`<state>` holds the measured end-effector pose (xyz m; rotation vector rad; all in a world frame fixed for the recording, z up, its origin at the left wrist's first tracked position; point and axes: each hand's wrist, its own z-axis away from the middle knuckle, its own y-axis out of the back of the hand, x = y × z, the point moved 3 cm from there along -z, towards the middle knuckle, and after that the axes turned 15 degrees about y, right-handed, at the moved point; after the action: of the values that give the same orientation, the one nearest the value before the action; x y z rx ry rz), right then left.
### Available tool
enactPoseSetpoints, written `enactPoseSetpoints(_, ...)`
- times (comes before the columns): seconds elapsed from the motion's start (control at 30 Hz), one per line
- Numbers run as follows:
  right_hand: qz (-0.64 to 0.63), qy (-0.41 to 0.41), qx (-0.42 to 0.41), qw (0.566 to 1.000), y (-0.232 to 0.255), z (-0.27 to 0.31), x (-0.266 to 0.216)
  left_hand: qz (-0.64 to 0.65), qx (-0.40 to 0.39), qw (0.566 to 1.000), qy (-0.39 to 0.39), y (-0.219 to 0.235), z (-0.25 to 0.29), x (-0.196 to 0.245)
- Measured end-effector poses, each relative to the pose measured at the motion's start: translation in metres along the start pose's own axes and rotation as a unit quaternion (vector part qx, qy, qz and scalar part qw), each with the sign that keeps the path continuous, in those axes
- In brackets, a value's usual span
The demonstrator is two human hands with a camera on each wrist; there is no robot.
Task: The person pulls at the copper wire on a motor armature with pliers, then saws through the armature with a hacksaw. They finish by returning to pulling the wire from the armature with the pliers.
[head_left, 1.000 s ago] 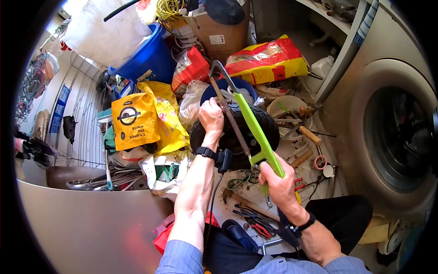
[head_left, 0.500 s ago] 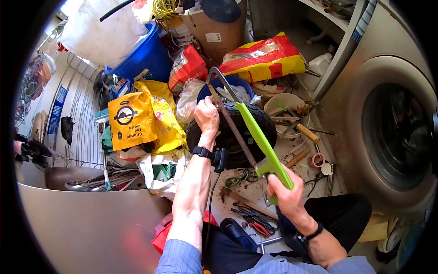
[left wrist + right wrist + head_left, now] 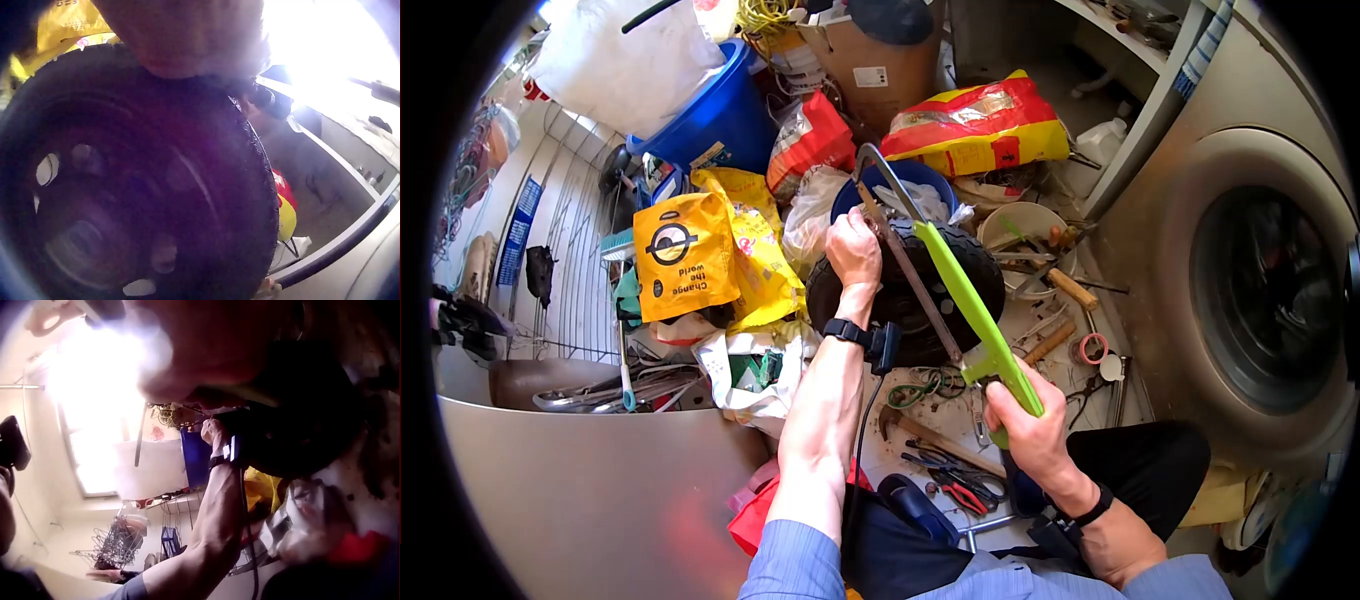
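In the head view my right hand [image 3: 1030,425] grips the green handle of a hacksaw [image 3: 960,290], its frame slanting up and left over a black tire [image 3: 990,270]. My left hand [image 3: 854,250] has its fingers curled at the tire's upper left edge, beside the saw blade [image 3: 915,290]. A small brown piece [image 3: 871,222] shows at those fingers, mostly hidden by them and the blade. The left wrist view has the tire [image 3: 237,187] and its wheel close up, with my left hand [image 3: 194,37] over the top edge. The right wrist view is dark around my right hand [image 3: 200,350].
Behind the tire stand a blue tub [image 3: 725,120], a cardboard box [image 3: 875,75] and a red-yellow bag [image 3: 980,125]. A bucket of tools [image 3: 1025,235] is beside it. A hammer [image 3: 945,440] and pliers [image 3: 965,490] lie on the floor. A washing machine [image 3: 1180,260] stands right.
My right hand has drawn the hacksaw down and to the right, mostly in the first half second. My left hand stays at the tire's edge. The view has shifted slightly.
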<state>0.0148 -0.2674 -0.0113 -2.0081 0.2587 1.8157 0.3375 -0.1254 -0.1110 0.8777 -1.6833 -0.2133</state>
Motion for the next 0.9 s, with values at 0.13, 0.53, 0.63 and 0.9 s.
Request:
enactPoseSetpoints(0.13,0.001,0.022,-0.030,0.999,-0.020,-0.046,0.020,-0.004,0.028,0.999,-0.027,0.001,-0.011,-0.011)
enactPoseSetpoints(0.53,-0.041,-0.017,-0.025,0.999,-0.013,-0.021,0.017,0.012,0.010,0.999,0.030,0.013,0.000,-0.024)
enactPoseSetpoints(0.63,-0.038,-0.022,-0.020,0.999,-0.011,-0.012,0.017,0.013,0.009,0.999,0.029,0.011,0.004,-0.030)
enactPoseSetpoints(0.9,0.009,-0.006,-0.050,0.999,-0.016,-0.030,0.010,0.023,0.007,0.999,0.028,0.013,0.009,-0.029)
